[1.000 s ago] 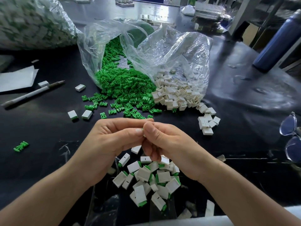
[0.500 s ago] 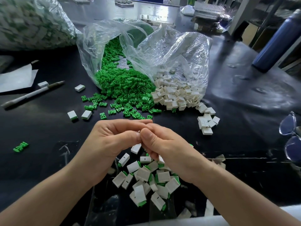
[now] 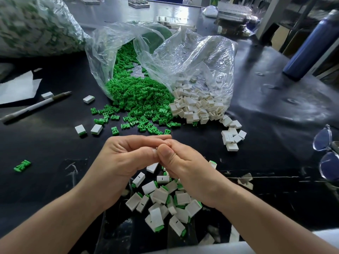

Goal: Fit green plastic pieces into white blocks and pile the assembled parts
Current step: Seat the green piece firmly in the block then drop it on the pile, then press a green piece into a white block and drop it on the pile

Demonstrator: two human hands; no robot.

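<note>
**Black table: fitting step in hand above the pile**

What I am watching for, the block being fitted, is hidden. The left hand and right hand meet over it with fingers curled and thumb tips pressed together. I judge they pinch a block with a green piece going in, so this is the fitting step, not the piling.

Just below the hands lies the pile of finished parts, at the middle of the table's near edge. By my reading, the next move calls for a firm squeeze until the piece seats. Then comes a short drop onto the pile and a reach forward for fresh stock.

That stock is close. Green pieces spill from an open bag toward the table's middle, with white blocks touching them on the right. A few loose blocks lie nearer the right edge. Nothing stands between the hands and either heap.

Further out, toward the left edge:
- two finished parts
- a stray green bit
- a pen
- paper

Glasses sit at the right edge and a bottle toward the far right corner. All are well apart from the work.
</note>
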